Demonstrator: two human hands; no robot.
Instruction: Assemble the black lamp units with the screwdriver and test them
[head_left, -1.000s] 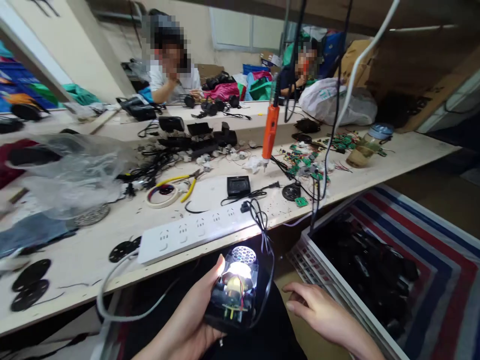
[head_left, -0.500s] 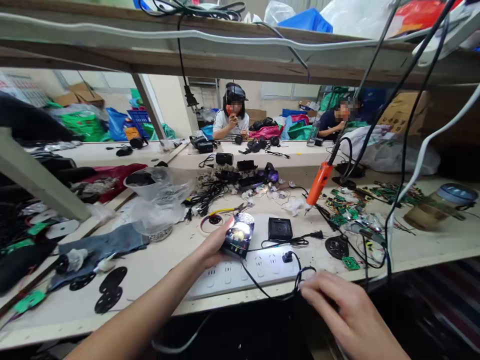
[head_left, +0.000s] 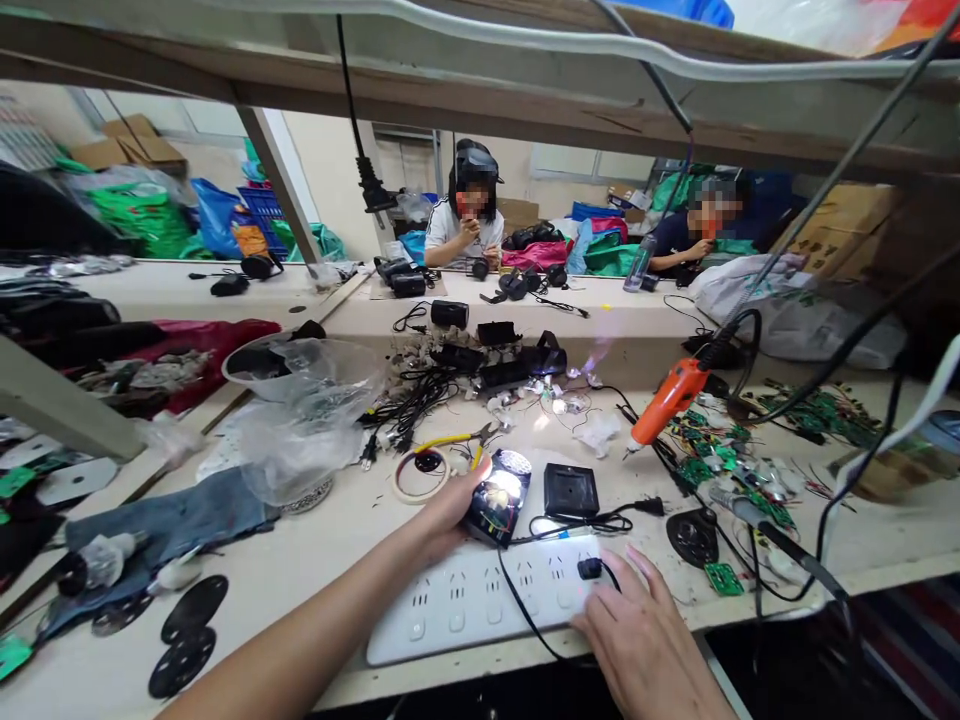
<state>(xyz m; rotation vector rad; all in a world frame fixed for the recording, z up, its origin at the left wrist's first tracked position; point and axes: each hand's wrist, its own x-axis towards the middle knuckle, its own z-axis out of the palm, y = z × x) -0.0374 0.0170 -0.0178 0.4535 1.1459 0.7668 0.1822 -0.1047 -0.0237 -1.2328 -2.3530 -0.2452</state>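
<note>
My left hand [head_left: 452,512] grips a small black lamp unit [head_left: 498,505] whose front is lit and whose inside shows coloured wires. A black cord runs down from it across the white power strip [head_left: 480,590]. At the strip's right end, my right hand [head_left: 637,622] has its fingers apart around the black plug [head_left: 589,568], which sits in a socket; contact with the plug is unclear. Beyond the strip lies a square black case [head_left: 570,490] beside a coiled cord with a plug. A roll of tape [head_left: 421,476] and yellow-handled pliers [head_left: 453,440] lie behind my left hand.
An orange electric screwdriver [head_left: 669,402] hangs on the right above green circuit boards [head_left: 724,578]. A soldering iron [head_left: 780,540] lies nearby. Plastic bags [head_left: 307,430] and black discs [head_left: 182,660] are at left. Two people sit across the bench under an overhead shelf [head_left: 480,95].
My right hand has moved from beside the strip's front edge onto its right end, by the plug. The lamp unit stays in my left hand. The view has shifted slightly.
</note>
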